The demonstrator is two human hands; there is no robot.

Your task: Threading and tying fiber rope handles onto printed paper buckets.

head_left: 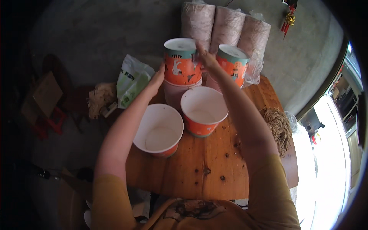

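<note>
Both my hands are at an upside-down orange paper bucket [182, 68] with a teal band and animal drawings, which sits over pinkish-white stacked buckets [174, 93]. My left hand [156, 81] presses along its left side, fingers stretched upward. At its upper right side is my right hand [207, 58], its fingers partly blurred and partly hidden. Just right of that hand, a second upside-down bucket [234, 61] tops another stack. Nearer me, two white-lined buckets stand upright with their mouths up: a left bucket [159, 132] and a right bucket [205, 107].
Tall wrapped stacks [197, 21] stand at the back against the grey wall. A green and white plastic bag [132, 82] lies left of the buckets. On the wooden table's [207, 172] right edge is a bundle of tan strands [278, 128]. A red stool [57, 119] stands far left.
</note>
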